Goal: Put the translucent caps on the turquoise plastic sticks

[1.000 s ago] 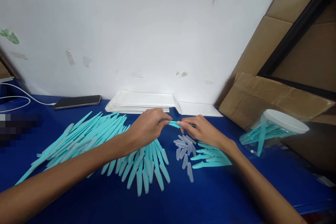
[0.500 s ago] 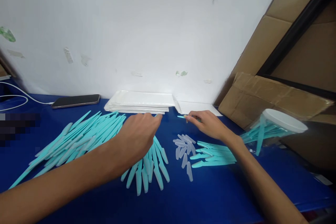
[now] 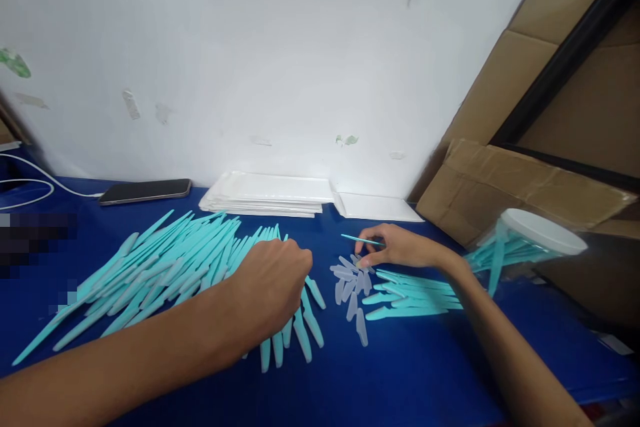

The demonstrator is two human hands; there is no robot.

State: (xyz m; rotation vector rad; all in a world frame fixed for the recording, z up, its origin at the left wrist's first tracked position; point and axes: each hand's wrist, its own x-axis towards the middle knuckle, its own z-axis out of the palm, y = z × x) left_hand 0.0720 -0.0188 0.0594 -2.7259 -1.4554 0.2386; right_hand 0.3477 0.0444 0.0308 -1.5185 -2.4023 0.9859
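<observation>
My left hand [image 3: 273, 287] is curled closed over a fan of teal eyebrow razors [image 3: 303, 337]; its fingertips are hidden beneath it, so I cannot tell what they hold. In my right hand [image 3: 393, 247] is a thin teal eyebrow razor [image 3: 357, 239], its tip pointing left. The thumb and a fingertip of that hand reach down to the small pile of clear blade caps [image 3: 353, 287]. Just below the right wrist lies a group of razors [image 3: 405, 297] with their heads to the left. A big heap of razors [image 3: 155, 267] spreads left of my left hand.
White flat packets [image 3: 270, 193] are stacked by the wall, with another packet [image 3: 377, 207] beside them. A phone [image 3: 145, 191] on a cable lies at the back left. At right, a clear tub with a white lid [image 3: 545, 230] holds razors before cardboard [image 3: 520, 180].
My left hand has come down from near the packets onto the razor fan. The right hand has lowered with its razor, and its thumb now reaches the cap pile.
</observation>
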